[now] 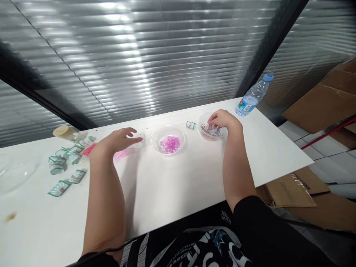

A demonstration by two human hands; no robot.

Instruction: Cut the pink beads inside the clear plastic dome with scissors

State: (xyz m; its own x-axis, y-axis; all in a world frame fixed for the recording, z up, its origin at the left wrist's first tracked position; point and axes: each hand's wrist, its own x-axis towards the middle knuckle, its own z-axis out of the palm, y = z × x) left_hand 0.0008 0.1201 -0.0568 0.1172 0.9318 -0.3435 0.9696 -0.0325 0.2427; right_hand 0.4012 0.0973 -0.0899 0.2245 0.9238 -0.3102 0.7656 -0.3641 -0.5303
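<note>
- Head view, looking down on a white table (180,178) set against a wall of grey slatted blinds (139,55).
- Left hand (119,140): palm down, fingers loosely spread and gripping nothing. It hovers over a clear bag (126,152) with pink contents, which lies flat on the table.
- Right hand (222,120): fingers curled downward, tips gathered at the far rim of a bowl of mixed beads (210,132). Cannot tell whether a bead is pinched between them.
- Bowl of pink beads (167,140): clear and round, it stands between the two hands, just left of the mixed bowl and apart from it.
- Small packet (190,125): green and white, lying between the two bowls at their far side. Print too small to read.
- Green-and-white packets (66,163): a loose scatter left of the left forearm, some flat, some curled. Lettering not legible.
- Jar (64,131): tan lid, lying on its side behind the scatter.
- Clear dish (13,172): near the far left edge, barely visible against the white.
- Water bottle (253,97): clear, blue cap, at the table's far right corner. Blue and white label with a red mark, wording unreadable.
- Cardboard boxes (319,104): brown, on the floor right of the table, no readable markings.
- Dark garment (200,248): at the bottom edge, white printed lettering, too distorted to read.
</note>
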